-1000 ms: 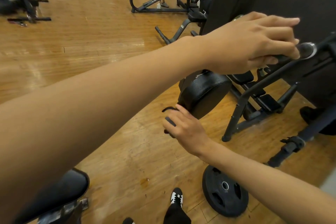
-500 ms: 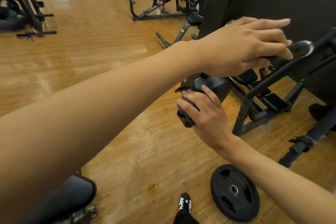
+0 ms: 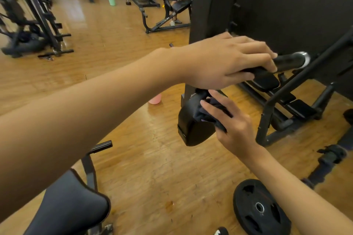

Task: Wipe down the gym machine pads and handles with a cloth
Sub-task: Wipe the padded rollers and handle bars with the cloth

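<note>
1. Writing: the pad (image 3: 193, 126) has a small pale mark (image 3: 192, 95) on its upper edge, too small for me to read. The weight plate (image 3: 259, 208), which lies flat on the floor (image 3: 152, 158) below and to the right of the pad, has faint raised marks that I cannot read either.
2. Pad: a black, smooth, slightly glossy cushion with rounded corners and a seam along its lower left edge. It sits tilted on the machine, clear of the floor.
3. Cloth (image 3: 210, 110): dark and bunched into folds, it lies against the pad's upper right face.
4. Right hand (image 3: 235, 124): it holds the cloth, with the fingers spread over it and pressing it to the pad. A fold of cloth shows under the palm.
5. Handle (image 3: 290, 61): a black bar with a shiny metal end cap, above and to the right of the pad.
6. Left hand (image 3: 229, 61): it grasps the handle directly above the pad, fingers laid over the top and thumb underneath. My forearm crosses the view from the lower left.
7. Frame (image 3: 267, 118): black tubing with flat foot pads, standing just to the right of the pad.
8. Other items: a pink cup (image 3: 155, 99) stands on the floor just to the left of the pad. A black padded seat (image 3: 72, 206) sits well below and to the left of the pad.
</note>
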A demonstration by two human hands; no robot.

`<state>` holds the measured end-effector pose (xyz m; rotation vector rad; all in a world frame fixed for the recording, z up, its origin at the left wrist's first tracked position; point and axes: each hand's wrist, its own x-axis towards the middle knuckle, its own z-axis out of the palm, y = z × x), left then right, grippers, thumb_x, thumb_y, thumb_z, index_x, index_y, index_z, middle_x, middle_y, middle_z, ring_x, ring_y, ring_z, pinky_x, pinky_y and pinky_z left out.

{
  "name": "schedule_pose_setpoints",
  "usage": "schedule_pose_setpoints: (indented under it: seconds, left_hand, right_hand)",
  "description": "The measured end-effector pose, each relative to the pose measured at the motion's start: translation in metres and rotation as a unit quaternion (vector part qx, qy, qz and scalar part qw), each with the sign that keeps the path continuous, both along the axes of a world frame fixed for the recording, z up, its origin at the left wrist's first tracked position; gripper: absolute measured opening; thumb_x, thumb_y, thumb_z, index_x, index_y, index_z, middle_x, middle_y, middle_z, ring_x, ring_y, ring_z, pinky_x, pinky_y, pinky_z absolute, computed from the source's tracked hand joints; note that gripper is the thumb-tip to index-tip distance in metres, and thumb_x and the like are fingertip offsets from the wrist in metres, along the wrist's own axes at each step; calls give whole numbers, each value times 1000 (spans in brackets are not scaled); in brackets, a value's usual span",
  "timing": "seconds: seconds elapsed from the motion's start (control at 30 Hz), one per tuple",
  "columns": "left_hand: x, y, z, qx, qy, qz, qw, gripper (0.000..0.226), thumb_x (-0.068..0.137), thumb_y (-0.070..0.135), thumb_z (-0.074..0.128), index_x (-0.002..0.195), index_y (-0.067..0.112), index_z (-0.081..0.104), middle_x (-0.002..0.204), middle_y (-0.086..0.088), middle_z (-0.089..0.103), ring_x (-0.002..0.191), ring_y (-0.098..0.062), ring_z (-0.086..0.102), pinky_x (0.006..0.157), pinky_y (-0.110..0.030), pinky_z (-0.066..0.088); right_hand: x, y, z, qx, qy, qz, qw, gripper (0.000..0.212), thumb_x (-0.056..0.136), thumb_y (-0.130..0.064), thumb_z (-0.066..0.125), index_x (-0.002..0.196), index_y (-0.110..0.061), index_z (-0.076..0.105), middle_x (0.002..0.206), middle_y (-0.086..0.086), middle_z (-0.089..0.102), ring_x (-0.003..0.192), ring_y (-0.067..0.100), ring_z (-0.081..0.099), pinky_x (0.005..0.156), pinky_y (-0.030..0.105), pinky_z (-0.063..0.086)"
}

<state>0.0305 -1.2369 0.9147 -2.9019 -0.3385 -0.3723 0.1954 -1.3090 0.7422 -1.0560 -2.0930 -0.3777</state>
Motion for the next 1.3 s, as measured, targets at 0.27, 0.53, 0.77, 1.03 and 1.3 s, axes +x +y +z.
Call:
schedule_pose_setpoints:
  seconds: [0.27, 0.53, 0.77, 1.03, 1.3]
  left_hand:
    - [-14, -36, 15, -61, 41, 22, 997, 40, 108, 42, 37, 139, 23, 54, 155, 1, 49, 148, -21, 39, 111, -52, 36]
    - [31, -73, 24, -47, 125, 236, 963, 69, 106, 67, 19, 166, 32, 15, 159, 7, 46, 150, -12, 32, 116, -40, 26]
    - [73, -86, 17, -16, 191, 368, 910, 76, 103, 67, 16, 165, 23, 18, 147, 1, 57, 128, -22, 56, 113, -42, 37]
    - [72, -86, 16, -20, 142, 431, 891, 69, 106, 65, 18, 163, 27, 28, 132, 6, 65, 119, -17, 58, 106, -39, 36]
    - [80, -69, 19, -49, 171, 452, 874, 65, 108, 62, 23, 157, 23, 40, 125, 4, 65, 115, -18, 55, 108, -41, 35]
  right_hand:
    - [12, -2, -26, -14, 28, 1, 999, 51, 87, -15, 63, 137, -15, 58, 133, 13, 46, 118, 31, 51, 99, 30, 48]
    - [10, 0, -59, -93, 65, 139, 984, 71, 89, -26, 76, 151, -23, 40, 154, 15, 34, 139, 35, 43, 104, 43, 51]
    - [27, -1, -62, -132, 113, 228, 958, 78, 80, -14, 83, 147, -26, 43, 154, 10, 36, 133, 30, 45, 89, 39, 58]
    - [39, 36, -71, -127, 132, 339, 923, 70, 83, -10, 80, 144, -22, 48, 151, 12, 45, 129, 32, 52, 95, 38, 56]
    - [58, 101, -78, -83, 94, 428, 895, 65, 92, -19, 74, 148, -24, 43, 139, 8, 53, 124, 28, 57, 99, 37, 52]
